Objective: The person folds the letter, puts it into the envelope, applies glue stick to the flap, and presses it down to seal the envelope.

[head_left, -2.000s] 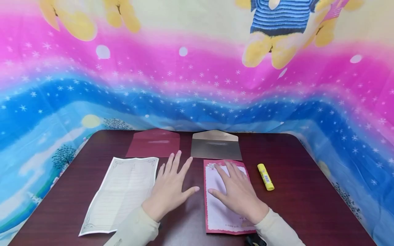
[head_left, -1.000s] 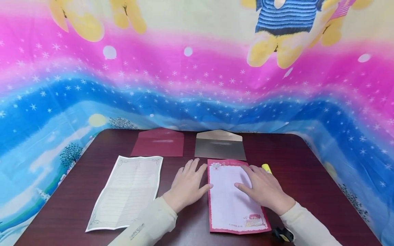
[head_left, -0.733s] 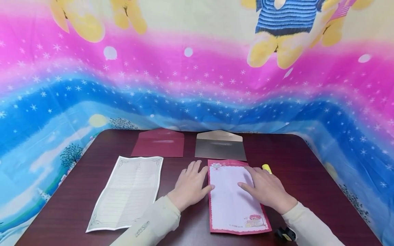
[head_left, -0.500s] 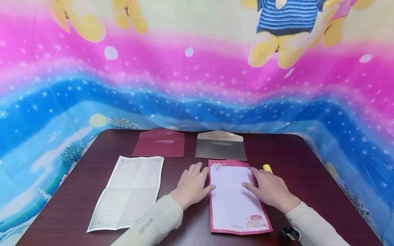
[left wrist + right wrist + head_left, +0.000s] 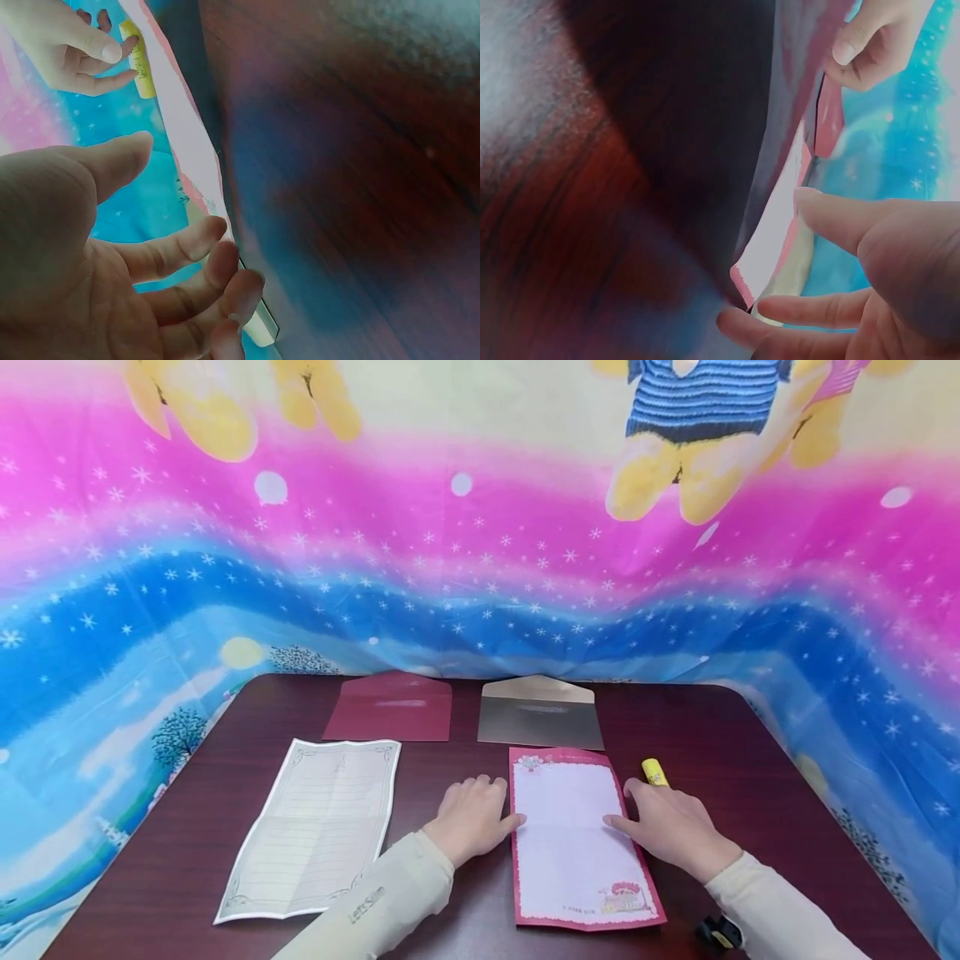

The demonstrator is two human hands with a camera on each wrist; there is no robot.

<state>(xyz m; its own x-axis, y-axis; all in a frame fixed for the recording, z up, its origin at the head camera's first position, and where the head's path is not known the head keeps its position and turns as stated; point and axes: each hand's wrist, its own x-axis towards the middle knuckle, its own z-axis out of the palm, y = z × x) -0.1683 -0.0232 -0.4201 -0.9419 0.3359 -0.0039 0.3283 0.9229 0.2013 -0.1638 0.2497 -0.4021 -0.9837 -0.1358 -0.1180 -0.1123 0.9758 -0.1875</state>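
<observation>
A sheet of letter paper (image 5: 562, 860) with a red border and fold creases lies in front of me, right of centre in the head view. At its left edge is my left hand (image 5: 472, 820), thumb tip at the border and fingers loosely bent. My right hand (image 5: 675, 822) is at the right edge, its thumb reaching over the border. In the left wrist view, the left thumb and fingers (image 5: 184, 247) stand apart with nothing gripped between them. The right thumb (image 5: 832, 217) is close to the paper edge in the right wrist view, apart from its fingers.
A yellow glue stick (image 5: 654, 770) lies beyond my right hand, partly hidden. Cream lined paper (image 5: 315, 827) lies at left. A red envelope (image 5: 386, 718) and a grey envelope (image 5: 536, 722) lie at the table's back edge, before a printed cloth (image 5: 450, 568).
Both hands have moved rightward and lowered from above the table to the red-bordered paper's two sides. Their fingers have drawn in from spread, and the right hand has uncovered the sheet.
</observation>
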